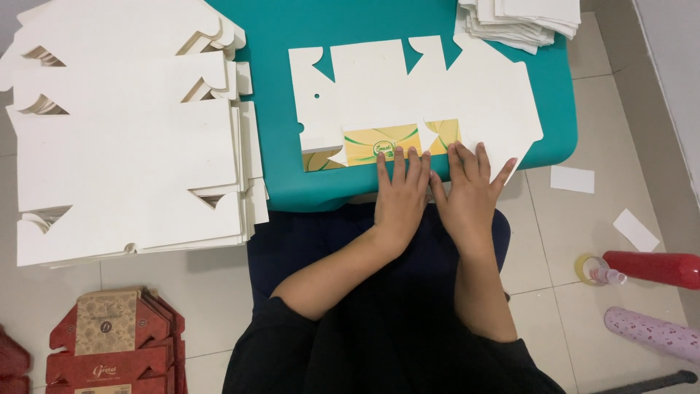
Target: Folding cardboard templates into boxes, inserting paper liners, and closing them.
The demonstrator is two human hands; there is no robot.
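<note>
A flat white die-cut cardboard box blank (408,91) lies on the teal table (306,29). Its near flap (394,144) is folded over, showing a yellow and green printed side. My left hand (401,193) and my right hand (470,191) lie side by side, palms down, with the fingers spread. Both sets of fingertips press on the folded flap at the table's near edge. Neither hand grips anything.
A tall stack of white box blanks (124,138) sits at the left. More white blanks (521,18) are piled at the table's far right corner. On the tiled floor lie red and brown printed boxes (117,343), paper scraps (572,179), a red bottle (649,268) and a pink roll (649,332).
</note>
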